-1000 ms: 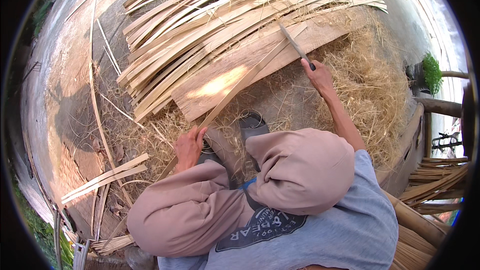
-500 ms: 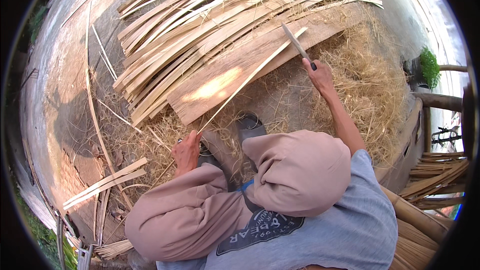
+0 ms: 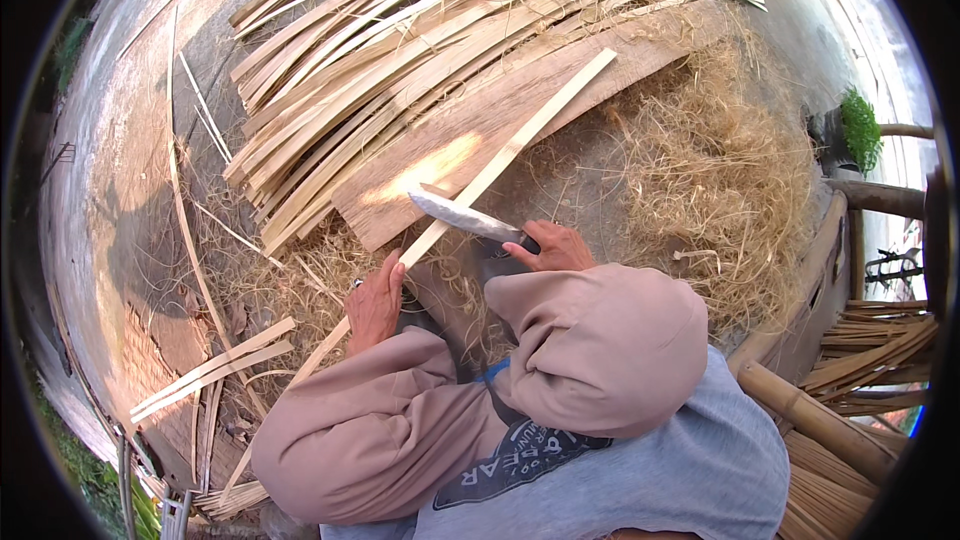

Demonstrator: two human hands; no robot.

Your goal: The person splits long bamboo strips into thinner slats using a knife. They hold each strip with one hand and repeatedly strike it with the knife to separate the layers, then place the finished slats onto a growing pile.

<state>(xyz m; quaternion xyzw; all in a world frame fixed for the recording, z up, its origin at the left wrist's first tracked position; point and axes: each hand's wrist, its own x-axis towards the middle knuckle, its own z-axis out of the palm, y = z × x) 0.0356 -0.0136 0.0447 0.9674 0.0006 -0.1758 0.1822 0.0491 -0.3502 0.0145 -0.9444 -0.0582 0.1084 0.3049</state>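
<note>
My left hand [image 3: 374, 300] is closed around a pale bamboo strip [image 3: 530, 134], which runs from beside my left leg up across a flat wooden board [image 3: 375, 230]. In my right hand [image 3: 557, 248] is the dark handle of a knife [image 3: 462, 216]. Its broad blade points left and lies over the strip, a short way beyond my left hand. Whether the edge touches the strip I cannot tell. The strip's wide face now shows, and its far end rests over the board.
Many split bamboo strips [image 3: 400, 70] lie in a bundle beyond the board. Curly shavings [image 3: 715, 180] are heaped at the right, with more around my feet. Two short strips [image 3: 212, 370] lie at the left. A bamboo pole [image 3: 815, 420] and stacked strips [image 3: 868, 355] stand at the right.
My right hand has brought the knife from the strip's far end back toward my left hand. The strip has turned from its narrow edge to its wide face.
</note>
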